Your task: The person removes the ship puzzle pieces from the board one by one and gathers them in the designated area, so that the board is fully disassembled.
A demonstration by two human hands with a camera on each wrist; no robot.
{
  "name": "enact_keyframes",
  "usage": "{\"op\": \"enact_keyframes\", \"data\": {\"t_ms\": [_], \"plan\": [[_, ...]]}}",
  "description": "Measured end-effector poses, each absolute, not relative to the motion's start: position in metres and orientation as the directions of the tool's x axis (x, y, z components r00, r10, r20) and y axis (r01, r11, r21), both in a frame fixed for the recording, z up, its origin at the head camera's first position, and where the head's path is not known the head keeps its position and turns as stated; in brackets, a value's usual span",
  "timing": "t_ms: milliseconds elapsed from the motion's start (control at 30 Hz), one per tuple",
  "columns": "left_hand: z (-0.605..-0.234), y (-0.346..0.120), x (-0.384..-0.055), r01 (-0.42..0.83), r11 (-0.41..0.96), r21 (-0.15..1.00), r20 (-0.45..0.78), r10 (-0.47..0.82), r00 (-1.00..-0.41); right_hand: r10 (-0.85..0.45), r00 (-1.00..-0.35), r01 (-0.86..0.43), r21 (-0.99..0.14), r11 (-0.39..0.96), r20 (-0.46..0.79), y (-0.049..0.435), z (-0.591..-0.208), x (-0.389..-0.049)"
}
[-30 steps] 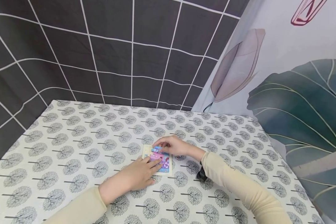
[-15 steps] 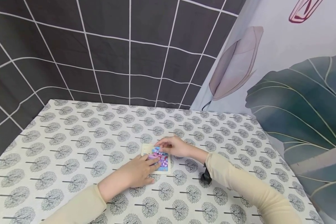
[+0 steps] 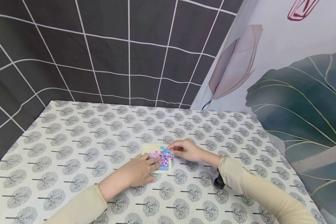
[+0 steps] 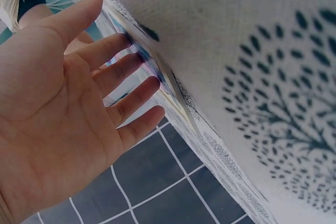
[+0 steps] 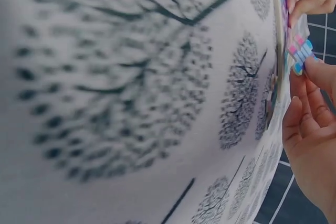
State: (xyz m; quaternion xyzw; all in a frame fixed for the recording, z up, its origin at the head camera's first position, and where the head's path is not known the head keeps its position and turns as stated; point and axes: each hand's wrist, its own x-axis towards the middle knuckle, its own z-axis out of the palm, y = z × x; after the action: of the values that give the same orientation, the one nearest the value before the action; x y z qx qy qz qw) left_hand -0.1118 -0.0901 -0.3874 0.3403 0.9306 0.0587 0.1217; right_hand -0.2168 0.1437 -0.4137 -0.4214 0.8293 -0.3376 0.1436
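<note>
A small jigsaw puzzle with a cream tray [image 3: 147, 147] lies on the table in the head view. Pink, purple and blue pieces [image 3: 165, 163] fill its lower and right parts, and bare cream shows at the upper left. My left hand [image 3: 137, 171] rests its outstretched fingers on the pieces from the left; its palm [image 4: 63, 98] faces the left wrist camera. With thumb and fingers, my right hand [image 3: 188, 150] pinches a puzzle piece [image 5: 301, 53] in blue, white and pink. That piece is held tilted at the tray's right edge.
A white cloth with grey tree prints [image 3: 100, 137] covers the table. Behind it hangs a dark curtain with a white grid [image 3: 106, 56]; a leaf-patterned curtain [image 3: 296, 105] hangs at the right. A black strap-on object [image 3: 219, 182] sits at my right wrist.
My right hand has moved from above the tray's upper part to its right edge, bringing the pinched piece into clear view. My left hand stays nearly in place on the puzzle.
</note>
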Motion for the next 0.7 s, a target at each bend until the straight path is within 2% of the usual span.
{"op": "enact_keyframes", "data": {"t_ms": [200, 433, 700], "plan": [[-0.388, -0.091, -0.112, 0.618, 0.760, 0.203, -0.200, 0.650, -0.733, -0.808, -0.587, -0.602, -0.698, 0.388, 0.057, 0.156, -0.417, -0.212], [-0.390, -0.091, -0.113, 0.616, 0.751, 0.236, -0.200, 0.658, -0.726, -0.764, -0.645, -0.556, -0.696, 0.455, 0.016, 0.177, -0.414, -0.208], [-0.391, -0.092, -0.115, 0.593, 0.757, 0.275, -0.205, 0.648, -0.733, -0.737, -0.675, -0.561, -0.664, 0.495, 0.021, 0.191, -0.412, -0.210]]}}
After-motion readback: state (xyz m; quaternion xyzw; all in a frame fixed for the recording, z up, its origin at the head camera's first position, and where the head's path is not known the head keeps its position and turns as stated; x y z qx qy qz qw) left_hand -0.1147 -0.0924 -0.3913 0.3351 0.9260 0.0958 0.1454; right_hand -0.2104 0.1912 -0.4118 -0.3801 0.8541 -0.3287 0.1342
